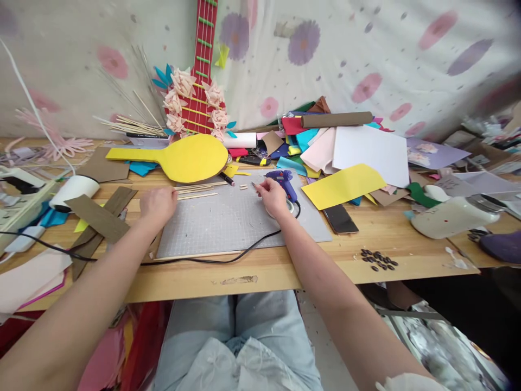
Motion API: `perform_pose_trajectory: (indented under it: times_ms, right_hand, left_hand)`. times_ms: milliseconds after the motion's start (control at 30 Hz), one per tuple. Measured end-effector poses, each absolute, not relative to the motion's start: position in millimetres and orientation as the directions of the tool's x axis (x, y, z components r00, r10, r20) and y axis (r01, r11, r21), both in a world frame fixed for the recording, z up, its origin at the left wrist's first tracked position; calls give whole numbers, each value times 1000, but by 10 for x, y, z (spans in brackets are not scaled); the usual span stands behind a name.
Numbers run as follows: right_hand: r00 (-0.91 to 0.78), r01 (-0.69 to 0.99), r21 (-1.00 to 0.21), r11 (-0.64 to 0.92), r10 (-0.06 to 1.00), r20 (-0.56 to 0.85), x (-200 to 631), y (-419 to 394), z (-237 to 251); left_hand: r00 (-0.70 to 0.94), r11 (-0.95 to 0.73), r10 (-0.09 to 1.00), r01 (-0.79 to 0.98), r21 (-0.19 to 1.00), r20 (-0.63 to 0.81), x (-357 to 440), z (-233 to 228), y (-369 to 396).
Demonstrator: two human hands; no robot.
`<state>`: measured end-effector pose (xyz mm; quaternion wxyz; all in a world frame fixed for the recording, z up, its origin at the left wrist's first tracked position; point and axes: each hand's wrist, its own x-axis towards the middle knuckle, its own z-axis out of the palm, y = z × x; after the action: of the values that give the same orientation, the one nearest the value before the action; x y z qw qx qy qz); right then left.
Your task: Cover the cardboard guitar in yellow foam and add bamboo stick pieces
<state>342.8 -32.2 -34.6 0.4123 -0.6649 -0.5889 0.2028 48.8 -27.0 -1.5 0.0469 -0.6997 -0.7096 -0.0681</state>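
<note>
My left hand (158, 204) rests on the left edge of a grey cutting mat (228, 222), fingers curled down against the near ends of several thin wooden sticks (199, 191). My right hand (272, 196) sits on the mat's upper right part and pinches a small thin tool or blade (255, 186) between thumb and fingers. A blue hot glue gun (284, 182) lies just right of that hand, its black cord (228, 252) trailing across the mat. Two short stick pieces (243, 187) lie between my hands.
A yellow paddle-shaped foam cutout (183, 157) lies behind the mat, a red paper guitar with flowers (197, 103) behind it. Brown card strips (97, 217) lie left; coloured sheets (345, 157), a dark phone (340, 219), a white jar (451, 216) and dark seeds (378, 259) lie right.
</note>
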Motion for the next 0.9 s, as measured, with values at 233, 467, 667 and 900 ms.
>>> perform_pose_trajectory:
  times_ms: [233, 467, 667, 900]
  right_hand:
    - [-38, 834, -537, 124, 985, 169, 3353, -30, -307]
    - [-466, 824, -221, 522, 846, 260, 3297, 98, -336]
    - [-306, 836, -332, 437, 873, 381, 3427, 17, -341]
    - [56, 819, -543, 186, 915, 399, 3604, -264, -407]
  left_hand:
    - [211, -256, 907, 964, 79, 365, 1056, -265, -335]
    - [96, -148, 905, 984, 95, 414, 925, -404, -308]
    - [138, -180, 899, 981, 65, 415, 577, -377, -337]
    - [-114, 28, 842, 985, 168, 528, 342, -135, -284]
